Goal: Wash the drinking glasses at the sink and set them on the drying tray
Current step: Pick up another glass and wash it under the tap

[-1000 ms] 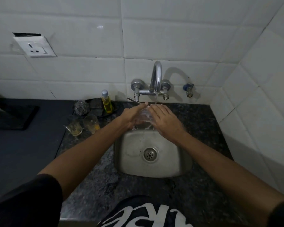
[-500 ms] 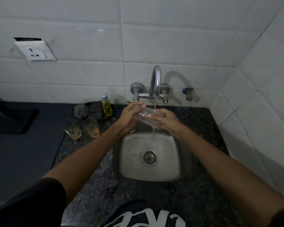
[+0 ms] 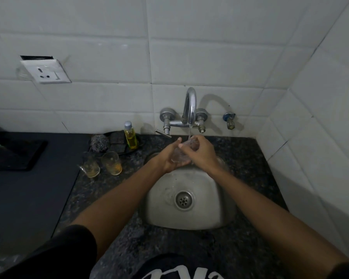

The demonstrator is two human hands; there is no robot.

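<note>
Steel sink, set into a speckled stone counter, is seen from the head camera, and a clear glass is held over its back edge under the tap. A thin stream of water is seen falling from the spout onto the glass. The glass is gripped from the left by the left hand, whose fingers are curled round its lower part. The upper part is covered by the right hand, with the fingers bent over it; whether any of them reach inside the glass cannot be told. Most of the glass is hidden between the two hands.

Left of the sink, two more glasses are stood on the counter, just beside each other, each with a little amber liquid at the bottom. Behind them, near the wall, a steel scrubber, dark sponges and a bottle of yellow liquid are grouped. A black tray is seen well to the left on the dark worktop. A socket is mounted on the white tiled wall.
</note>
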